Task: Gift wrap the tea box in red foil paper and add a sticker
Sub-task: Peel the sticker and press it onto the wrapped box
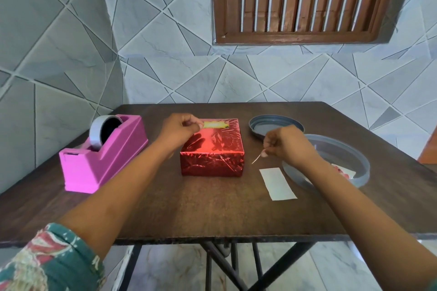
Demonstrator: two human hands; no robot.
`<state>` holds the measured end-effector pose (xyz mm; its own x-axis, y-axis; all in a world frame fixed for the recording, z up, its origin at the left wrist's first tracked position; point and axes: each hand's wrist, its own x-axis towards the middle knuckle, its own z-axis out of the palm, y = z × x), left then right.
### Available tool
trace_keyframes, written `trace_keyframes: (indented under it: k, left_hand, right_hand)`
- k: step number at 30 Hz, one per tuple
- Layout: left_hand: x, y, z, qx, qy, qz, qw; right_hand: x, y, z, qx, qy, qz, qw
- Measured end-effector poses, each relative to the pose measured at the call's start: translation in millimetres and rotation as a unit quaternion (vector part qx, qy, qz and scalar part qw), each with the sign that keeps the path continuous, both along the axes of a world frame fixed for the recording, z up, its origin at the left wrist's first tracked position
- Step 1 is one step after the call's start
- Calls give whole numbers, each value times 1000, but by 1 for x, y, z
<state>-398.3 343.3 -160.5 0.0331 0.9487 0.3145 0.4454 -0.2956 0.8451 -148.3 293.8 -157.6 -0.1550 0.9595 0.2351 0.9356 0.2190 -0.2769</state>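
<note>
Box (212, 146) sits mid-frame on the table (189, 208), foil (211, 165) on. Foil's slick & creases easily, box prob light, so steady it by the sides. The sticker (214, 124) is thin, floppy: my left hand (179, 129) pinches its left end at the box's far top edge. My right hand (283, 143) pinches a thin sliver (256, 160) (backing, I guess) just right of the box.

Glossy crinkled foil box (212, 149) (red); matt wood table (201, 208); pink plastic dispenser (101, 160).
</note>
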Motion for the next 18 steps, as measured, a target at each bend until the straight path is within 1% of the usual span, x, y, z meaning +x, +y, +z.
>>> trace_keyframes:
  k: [3,6,8,10,12,13,16,18]
  left_hand:
    - [1,0,-2,3,-3,7,1000]
    - [3,-2,0,5,2,8,1000]
    - [3,-4,0,5,4,6,1000]
    - [3,-7,-1,4,3,4,1000]
    - [4,-9,-2,3,-1,1,1000]
    - [5,-10,-2,4,-3,-2,1000]
    - [8,-13,-2,10,-3,-6,1000]
    - [9,-14,-1,7,0,-7,1000]
  right_hand:
    - [2,-3,1,26,-37,11,999]
    - [2,-13,-1,19,-76,45,996]
    - [3,-21,-5,32,-112,57,992]
    - [5,-31,-10,76,-193,65,976]
    - [7,-38,-16,149,-281,99,943]
    - [8,-42,-17,167,-313,117,928]
    - [18,-45,-24,147,-376,142,904]
    - [21,-47,-24,129,-383,148,903]
